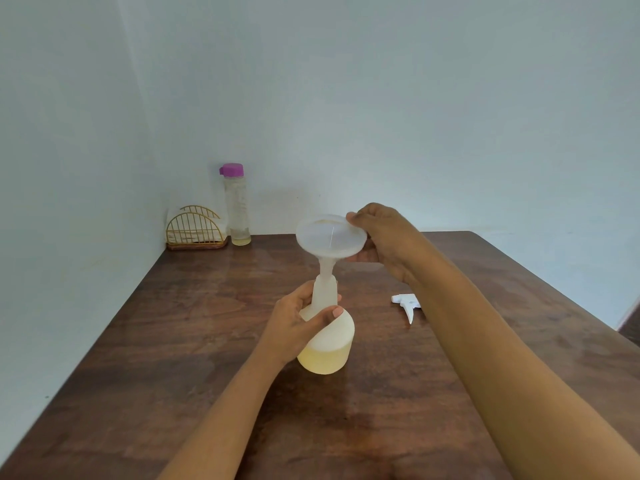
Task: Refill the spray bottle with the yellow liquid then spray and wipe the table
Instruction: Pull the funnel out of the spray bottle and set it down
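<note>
1. I see a dark brown wooden table [173, 341] pushed into a corner of pale blue-white walls [381, 98]; its left and far edges meet the walls.
2. At the right, the table's edge runs free, with a strip of darker floor showing beyond it.
3. In the far left corner stand a gold wire napkin holder [195, 227] and, just beside it, a tall clear bottle [237, 206] with a purple cap, a little yellow liquid at its bottom.
4. The spray bottle [327, 337] stands upright mid-table, its lower part yellow with liquid.
5. My left hand [299, 323] wraps around its neck.
6. My right hand [381, 237] pinches the rim of a translucent funnel [330, 239], its stem in the bottle's mouth.
7. The white trigger head [407, 304] lies on the table to the right, apart from the bottle.
8. The near table surface lies bare under my forearms.
</note>
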